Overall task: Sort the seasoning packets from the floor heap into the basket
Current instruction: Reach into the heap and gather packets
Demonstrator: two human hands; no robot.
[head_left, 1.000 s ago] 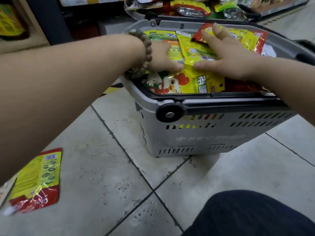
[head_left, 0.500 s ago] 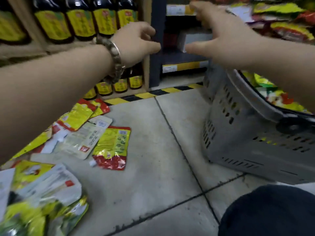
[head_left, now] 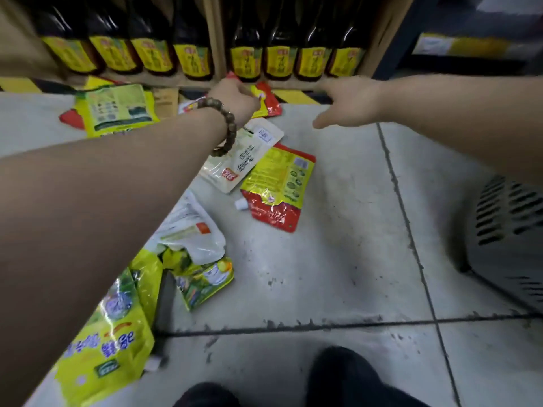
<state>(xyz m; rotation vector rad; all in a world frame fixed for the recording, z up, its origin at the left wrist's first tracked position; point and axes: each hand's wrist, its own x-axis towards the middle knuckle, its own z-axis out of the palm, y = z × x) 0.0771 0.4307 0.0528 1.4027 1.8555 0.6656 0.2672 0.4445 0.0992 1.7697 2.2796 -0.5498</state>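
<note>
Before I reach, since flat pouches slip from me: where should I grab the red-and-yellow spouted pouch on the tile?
Pinch the red-and-yellow spouted pouch at its crinkled red near end, beside the white cap, coming from the near right. It lies flat, but that end looks wrinkled, so fingers may get under; the white pouch crowds its far left edge.

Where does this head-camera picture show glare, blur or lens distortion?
Head view: glare glints on the spouted red-and-yellow pouch and the bottles; motion blur smears the basket and the right hand; the wide lens curves the tile joint.
</note>
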